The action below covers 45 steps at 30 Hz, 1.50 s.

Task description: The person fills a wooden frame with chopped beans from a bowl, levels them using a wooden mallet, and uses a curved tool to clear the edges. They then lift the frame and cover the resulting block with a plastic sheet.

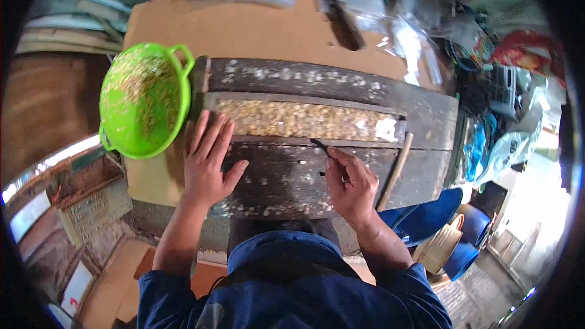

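Note:
A long shallow wooden frame [292,139] lies on dark wooden boards [283,169] and holds a layer of pale tan granular pieces [292,119]. My left hand [210,160] rests flat, fingers spread, over the frame's left end and the board beside it, holding nothing. In my right hand [352,183], just below the frame's near edge, a thin dark curved tool [320,145] is pinched between thumb and fingers; its kind cannot be told. Left of my left hand stands a green plastic colander or basin [157,135] with two handles, with pale flaky bits inside.
A wooden stick [395,171] lies at the boards' right side. Brown cardboard [228,27] extends behind the boards, with a dark long object [343,27] on it. Plastic bags [507,151] crowd the right. Blue containers [461,262] stand low at the right.

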Available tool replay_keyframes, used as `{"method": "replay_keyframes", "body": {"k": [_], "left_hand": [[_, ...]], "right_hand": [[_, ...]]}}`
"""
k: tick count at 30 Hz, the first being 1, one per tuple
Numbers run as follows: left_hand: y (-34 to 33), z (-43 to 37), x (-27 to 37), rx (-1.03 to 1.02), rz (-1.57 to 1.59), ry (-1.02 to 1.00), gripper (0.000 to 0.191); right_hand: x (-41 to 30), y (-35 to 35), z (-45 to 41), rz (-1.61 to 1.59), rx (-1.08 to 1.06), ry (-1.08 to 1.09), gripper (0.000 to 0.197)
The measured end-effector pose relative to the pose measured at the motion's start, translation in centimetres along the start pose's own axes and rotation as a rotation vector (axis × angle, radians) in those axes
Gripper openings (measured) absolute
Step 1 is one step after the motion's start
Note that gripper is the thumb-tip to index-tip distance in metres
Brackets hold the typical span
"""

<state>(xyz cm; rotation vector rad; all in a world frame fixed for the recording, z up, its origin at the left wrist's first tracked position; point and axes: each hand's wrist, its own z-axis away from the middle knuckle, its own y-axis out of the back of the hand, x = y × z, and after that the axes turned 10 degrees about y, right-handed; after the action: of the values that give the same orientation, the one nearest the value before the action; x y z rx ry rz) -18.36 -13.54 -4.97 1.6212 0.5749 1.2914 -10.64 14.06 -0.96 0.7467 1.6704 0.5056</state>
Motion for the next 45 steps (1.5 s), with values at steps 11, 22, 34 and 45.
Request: {"method": "replay_keyframes", "body": {"k": [11, 22, 34, 45], "left_hand": [[-4.7, -2.3, 10.4, -0.141, -0.051, -0.106, 0.071], [-6.3, -2.8, 13.1, -0.212, -0.1, -0.085, 0.072], [-6.8, -3.0, 15.0, -0.195, -0.089, -0.07, 0.074], [-7.5, -3.0, 16.7, -0.172, -0.117, -0.059, 0.074]], "right_hand": [[8.3, 7.9, 1.6, 0.165, 0.295, -0.284, 0.018], [10.0, 7.5, -0.1, 0.194, 0.227, -0.128, 0.018], [9.0, 8.7, 3.4, 0.14, 0.192, -0.163, 0.019], [10.3, 9.8, 4.9, 0.094, 0.277, -0.185, 0.019]]}}
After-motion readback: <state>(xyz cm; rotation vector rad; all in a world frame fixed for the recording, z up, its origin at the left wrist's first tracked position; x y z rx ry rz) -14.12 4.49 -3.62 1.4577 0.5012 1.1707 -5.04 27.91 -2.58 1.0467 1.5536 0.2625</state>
